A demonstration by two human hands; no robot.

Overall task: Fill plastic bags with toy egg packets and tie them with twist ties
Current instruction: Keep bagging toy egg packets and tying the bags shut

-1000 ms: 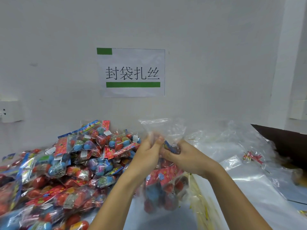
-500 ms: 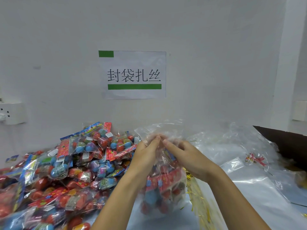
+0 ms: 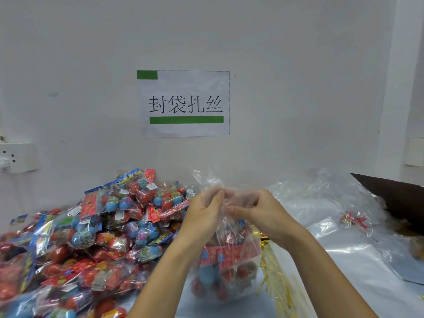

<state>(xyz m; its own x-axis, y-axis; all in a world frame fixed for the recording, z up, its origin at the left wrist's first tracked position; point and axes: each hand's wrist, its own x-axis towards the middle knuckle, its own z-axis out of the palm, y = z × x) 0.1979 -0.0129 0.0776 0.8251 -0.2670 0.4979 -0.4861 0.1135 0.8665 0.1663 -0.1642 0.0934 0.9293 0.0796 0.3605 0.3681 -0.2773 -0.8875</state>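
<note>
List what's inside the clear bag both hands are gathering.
Inside the clear bag: toy egg packets with red card headers and blue and red eggs below. The left hand and right hand pinch its neck. The exact count is hidden by overlap and crinkled plastic.

A pale grey wall (image 3: 286, 65) fills the upper frame under even, soft light; a paper sign (image 3: 184, 103) is stuck to it, with black characters, a small green block at its top left and a green bar below; a white socket (image 3: 19, 157) sits on the wall at far left; a white pillar (image 3: 394, 88) stands at right, with a pale plate (image 3: 415, 152) beyond it; a dark brown panel (image 3: 394, 193) juts in behind the counter (image 3: 344, 283).
</note>
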